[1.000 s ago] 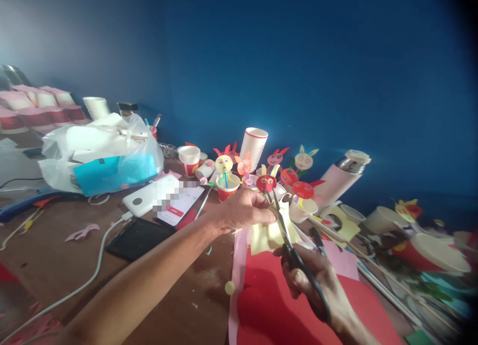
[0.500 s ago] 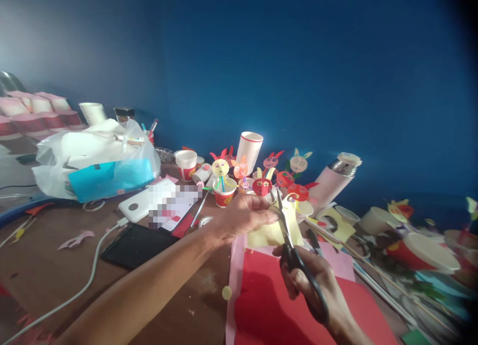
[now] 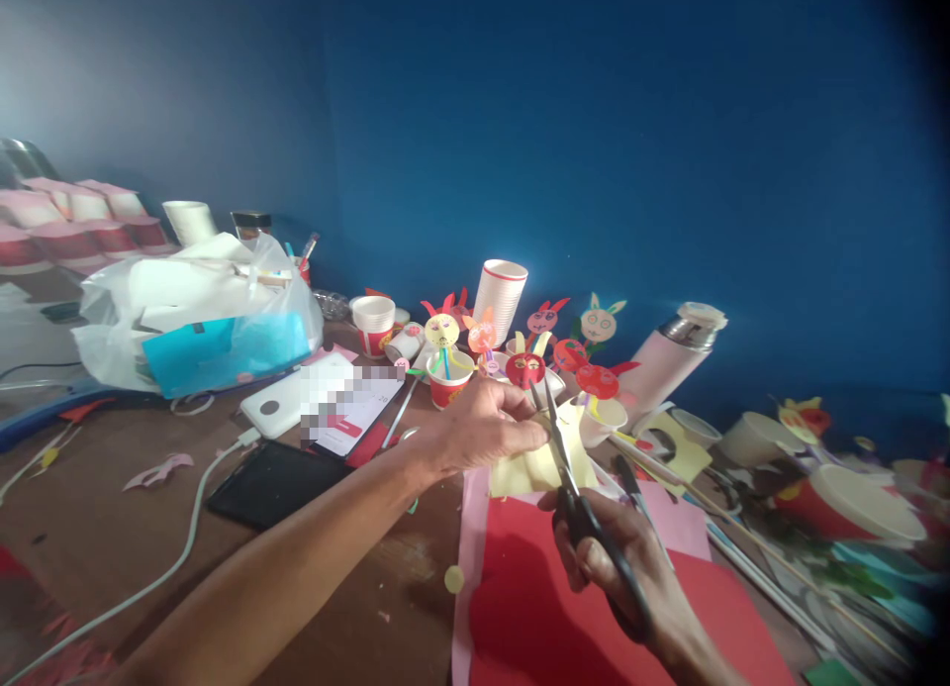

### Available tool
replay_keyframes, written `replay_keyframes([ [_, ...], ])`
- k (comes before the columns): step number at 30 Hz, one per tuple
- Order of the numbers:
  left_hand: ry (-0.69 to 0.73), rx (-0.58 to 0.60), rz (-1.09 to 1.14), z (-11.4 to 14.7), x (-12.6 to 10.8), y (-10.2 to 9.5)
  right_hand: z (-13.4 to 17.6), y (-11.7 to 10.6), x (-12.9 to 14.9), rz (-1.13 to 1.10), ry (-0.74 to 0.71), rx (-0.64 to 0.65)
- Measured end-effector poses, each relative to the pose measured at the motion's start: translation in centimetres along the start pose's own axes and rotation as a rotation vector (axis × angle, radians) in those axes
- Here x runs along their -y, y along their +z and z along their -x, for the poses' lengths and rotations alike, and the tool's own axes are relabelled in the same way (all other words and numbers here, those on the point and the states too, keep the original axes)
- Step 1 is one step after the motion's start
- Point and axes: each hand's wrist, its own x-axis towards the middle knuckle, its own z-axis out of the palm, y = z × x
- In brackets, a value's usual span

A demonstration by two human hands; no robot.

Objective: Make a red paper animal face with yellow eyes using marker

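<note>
My left hand (image 3: 494,424) pinches a sheet of pale yellow paper (image 3: 528,470) between thumb and fingers. In my right hand (image 3: 616,557) is a pair of black-handled scissors (image 3: 562,446), with my fingers through the loops. The blades point up and away from me, slightly parted, at the paper's upper edge beside my left fingertips. Under both hands lies red paper (image 3: 549,617) on top of pink paper (image 3: 469,538). Just beyond the blades stands a red paper face (image 3: 525,368) with yellow ears.
Paper cups (image 3: 449,381) with paper animal faces line the back. A pink flask (image 3: 672,349) leans at right. On the left are a white power bank (image 3: 286,399), a phone (image 3: 363,409), a black flat object (image 3: 286,483), a white cable (image 3: 189,547) and a plastic bag (image 3: 111,320).
The scissor blades have come closer together at the yellow paper, and a curled strip at its top edge no longer stands up. The view has shifted slightly.
</note>
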Motion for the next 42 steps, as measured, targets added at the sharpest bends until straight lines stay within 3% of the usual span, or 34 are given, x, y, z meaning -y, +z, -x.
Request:
replay_keyframes([
  [27, 0.019, 0.097, -0.115, -0.2, 0.4, -1.0, 0.2, -0.1, 0.3, 0.139, 0.012, 0.044],
  [42, 0.002, 0.135, -0.145, -0.1, 0.3, -1.5, 0.2, 0.9, 1.6, 0.051, 0.126, -0.071],
])
